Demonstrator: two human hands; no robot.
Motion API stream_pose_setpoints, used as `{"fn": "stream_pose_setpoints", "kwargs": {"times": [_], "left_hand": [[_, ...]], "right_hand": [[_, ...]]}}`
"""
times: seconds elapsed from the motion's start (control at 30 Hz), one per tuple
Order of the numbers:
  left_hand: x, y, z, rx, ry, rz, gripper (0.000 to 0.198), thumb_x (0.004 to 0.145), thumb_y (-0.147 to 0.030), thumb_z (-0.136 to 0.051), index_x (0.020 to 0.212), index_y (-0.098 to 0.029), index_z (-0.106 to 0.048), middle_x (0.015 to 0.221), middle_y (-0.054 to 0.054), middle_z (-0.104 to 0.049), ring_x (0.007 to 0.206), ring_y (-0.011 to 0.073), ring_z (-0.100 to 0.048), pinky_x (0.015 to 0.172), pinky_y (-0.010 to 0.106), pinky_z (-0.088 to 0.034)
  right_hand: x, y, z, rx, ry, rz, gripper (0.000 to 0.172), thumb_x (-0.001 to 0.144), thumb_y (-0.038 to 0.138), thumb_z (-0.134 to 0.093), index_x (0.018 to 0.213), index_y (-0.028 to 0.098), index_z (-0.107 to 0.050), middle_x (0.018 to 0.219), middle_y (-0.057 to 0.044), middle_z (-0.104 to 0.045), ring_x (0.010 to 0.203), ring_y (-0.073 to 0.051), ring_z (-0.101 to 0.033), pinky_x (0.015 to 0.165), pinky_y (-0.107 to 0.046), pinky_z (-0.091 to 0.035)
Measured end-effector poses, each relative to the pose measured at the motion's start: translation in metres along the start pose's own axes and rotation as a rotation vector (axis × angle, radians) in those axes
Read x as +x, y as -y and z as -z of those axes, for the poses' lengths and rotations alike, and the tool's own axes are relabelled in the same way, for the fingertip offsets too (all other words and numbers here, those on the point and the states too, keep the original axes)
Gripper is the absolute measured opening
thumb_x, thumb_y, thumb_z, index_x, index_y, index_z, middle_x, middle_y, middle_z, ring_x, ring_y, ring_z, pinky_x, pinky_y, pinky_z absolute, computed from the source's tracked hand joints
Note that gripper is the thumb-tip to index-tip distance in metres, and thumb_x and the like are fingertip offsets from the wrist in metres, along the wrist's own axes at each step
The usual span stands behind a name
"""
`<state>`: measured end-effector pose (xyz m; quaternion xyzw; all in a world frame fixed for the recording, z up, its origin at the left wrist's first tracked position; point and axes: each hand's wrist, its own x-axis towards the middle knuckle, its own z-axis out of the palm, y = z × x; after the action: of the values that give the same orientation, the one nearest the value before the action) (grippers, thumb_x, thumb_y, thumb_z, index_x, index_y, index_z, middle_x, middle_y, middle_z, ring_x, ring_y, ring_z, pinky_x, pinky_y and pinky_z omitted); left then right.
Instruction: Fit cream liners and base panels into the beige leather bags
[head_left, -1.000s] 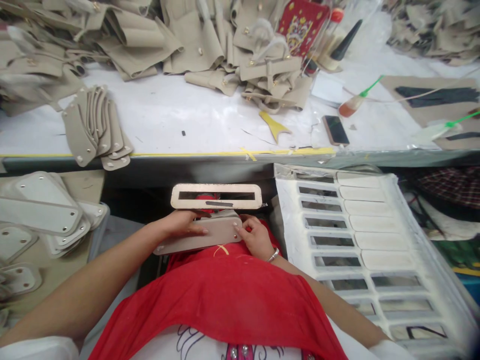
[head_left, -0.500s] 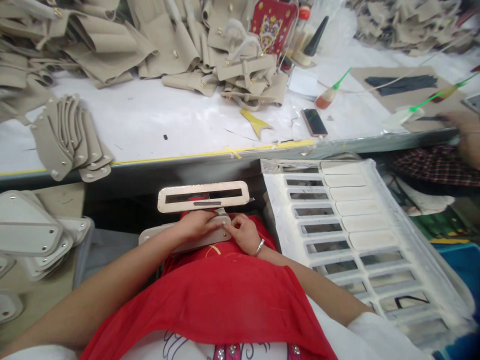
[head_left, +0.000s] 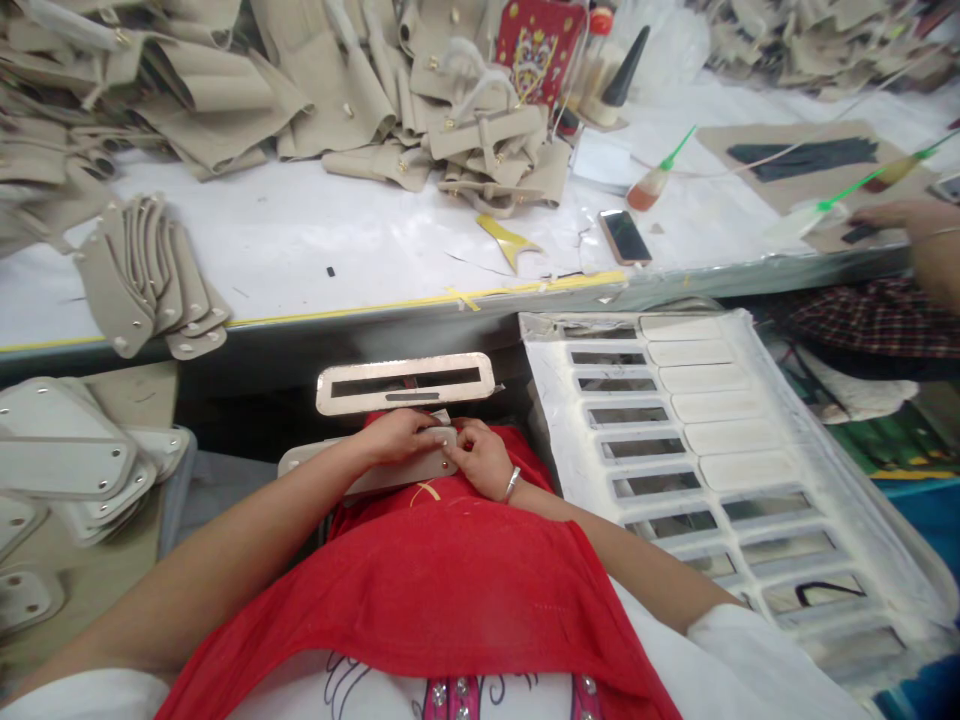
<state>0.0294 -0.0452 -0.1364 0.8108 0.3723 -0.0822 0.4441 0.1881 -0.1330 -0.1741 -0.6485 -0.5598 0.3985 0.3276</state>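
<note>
A beige rounded panel (head_left: 420, 466) with a small metal stud near its right end lies across my lap on the red apron. My left hand (head_left: 397, 438) is closed over its upper edge, thumb along the top. At the right end, my right hand (head_left: 481, 460) pinches the panel's corner with bent fingers. A small pale tab (head_left: 440, 417) sticks up by the left fingertips; what it belongs to is unclear. Just beyond my hands is a pale rounded frame (head_left: 405, 403) with a long slot and a dark strip on its near bar.
At right stands a white slotted rack (head_left: 559, 400), several slots filled with pale pieces. Beige panels (head_left: 67, 455) are stacked at left. On the white table (head_left: 277, 230) lie beige bag parts (head_left: 341, 100), a phone (head_left: 624, 237) and a glue bottle (head_left: 651, 188). A co-worker's hand (head_left: 892, 218) is at far right.
Both my hands stay on the panel, with the fingers shifting slightly at its right end. The view has moved a little. The co-worker's hand has moved left, with a dark piece by its fingers.
</note>
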Motion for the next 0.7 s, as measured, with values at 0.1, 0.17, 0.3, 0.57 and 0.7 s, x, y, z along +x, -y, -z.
{"fn": "stream_pose_setpoints", "kwargs": {"times": [0.1,0.17,0.3,0.57,0.7], "left_hand": [[0.000,0.001,-0.002,-0.004,-0.012,-0.001,0.039,0.081,-0.045,-0.045,0.099,-0.018,-0.067,0.097,0.004,-0.069,0.081,0.0194,-0.061,0.068,0.024,-0.041],[0.001,0.001,-0.003,-0.009,-0.020,0.007,0.039,0.080,-0.046,-0.046,0.096,-0.018,-0.068,0.093,0.003,-0.069,0.078,0.0187,-0.060,0.065,0.023,-0.041],[0.002,0.001,-0.005,-0.029,-0.054,0.021,0.039,0.078,-0.047,-0.047,0.088,-0.017,-0.070,0.080,0.002,-0.068,0.070,0.0167,-0.057,0.058,0.022,-0.037],[0.003,0.009,-0.012,-0.051,-0.074,0.019,0.033,0.074,-0.042,-0.052,0.077,-0.014,-0.070,0.066,0.000,-0.062,0.059,0.0129,-0.050,0.050,0.021,-0.031],[0.000,0.010,-0.012,-0.066,-0.068,0.008,0.035,0.073,-0.045,-0.054,0.077,-0.014,-0.070,0.063,0.000,-0.061,0.059,0.0136,-0.050,0.051,0.022,-0.033]], "right_hand": [[-0.001,0.001,-0.001,-0.003,0.000,-0.005,0.026,0.070,0.017,-0.064,0.053,0.018,-0.045,0.095,-0.007,-0.061,0.093,-0.017,-0.057,0.081,-0.029,-0.044],[-0.001,0.001,-0.001,-0.006,-0.002,-0.006,0.026,0.070,0.016,-0.064,0.052,0.019,-0.044,0.093,-0.007,-0.061,0.092,-0.017,-0.057,0.080,-0.028,-0.044],[-0.001,0.000,-0.004,0.005,-0.007,-0.002,0.026,0.070,0.016,-0.062,0.053,0.019,-0.044,0.095,-0.006,-0.060,0.090,-0.015,-0.057,0.081,-0.028,-0.043],[-0.003,0.000,-0.005,-0.070,-0.030,-0.094,0.025,0.063,0.024,-0.068,0.069,0.019,-0.044,0.078,0.000,-0.056,0.070,-0.013,-0.053,0.064,-0.024,-0.042],[-0.008,-0.007,0.000,-0.164,0.194,-0.193,0.032,0.065,0.044,-0.067,0.070,0.019,-0.048,0.062,0.003,-0.054,0.054,-0.011,-0.049,0.050,-0.022,-0.034]]}}
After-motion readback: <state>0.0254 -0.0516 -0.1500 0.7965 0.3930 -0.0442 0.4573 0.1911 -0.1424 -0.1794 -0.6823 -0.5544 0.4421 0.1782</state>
